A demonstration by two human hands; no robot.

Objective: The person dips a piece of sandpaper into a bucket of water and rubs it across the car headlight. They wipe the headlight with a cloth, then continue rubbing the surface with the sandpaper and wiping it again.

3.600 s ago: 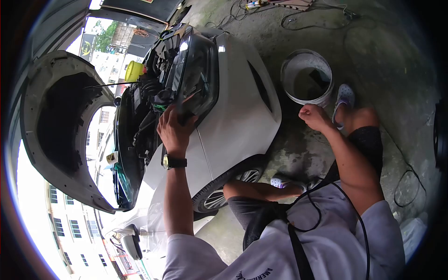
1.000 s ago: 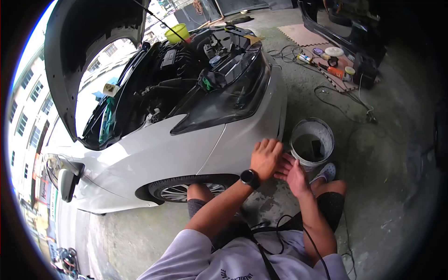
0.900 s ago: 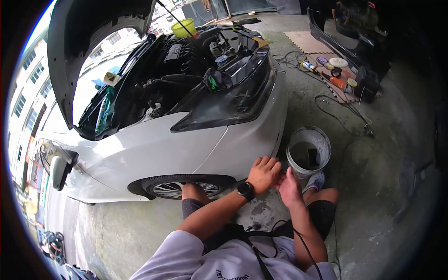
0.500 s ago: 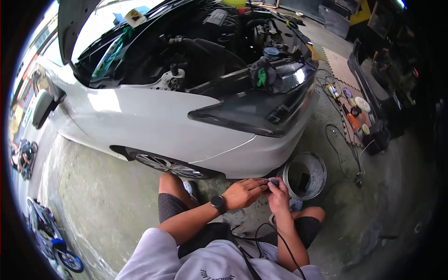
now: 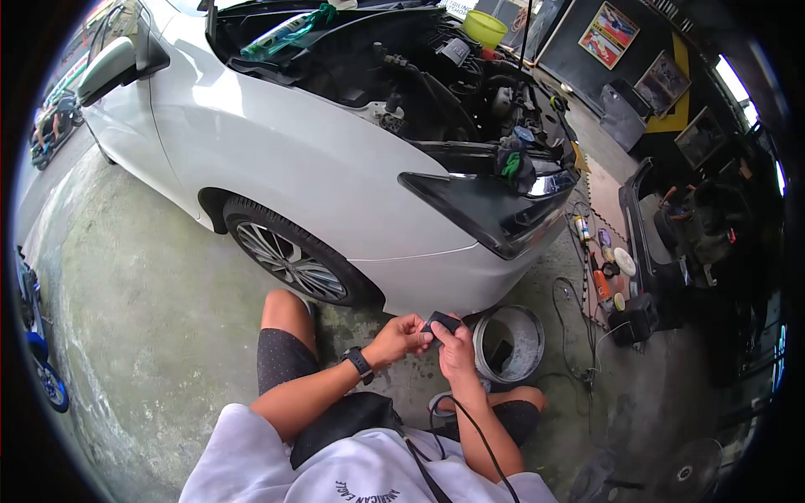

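In front of my knees, beside the car's front bumper, my two hands meet at a small dark rectangular piece (image 5: 442,321), possibly sandpaper. My left hand (image 5: 401,339), with a dark watch on its wrist, pinches the near left edge of it. My right hand (image 5: 456,352) grips it from the right, thumb on top and fingers partly hidden underneath. Just right of my hands stands a round bucket (image 5: 537,344) with another dark piece (image 5: 501,355) inside. Ahead is the white car (image 5: 310,159) with a smoky headlight (image 5: 470,205).
The hood is up over the engine bay. A dark cloth (image 5: 514,165) lies above the headlight. Cables (image 5: 563,293), bottles and an orange tool (image 5: 600,283) lie on a floor mat at right. The front wheel (image 5: 289,260) is left of my hands; a yellow tub (image 5: 485,29) stands at the back.
The view has tilted up and shifted. My left fingers have drawn back from over the dark piece to its edge, so more of the piece shows between my hands.
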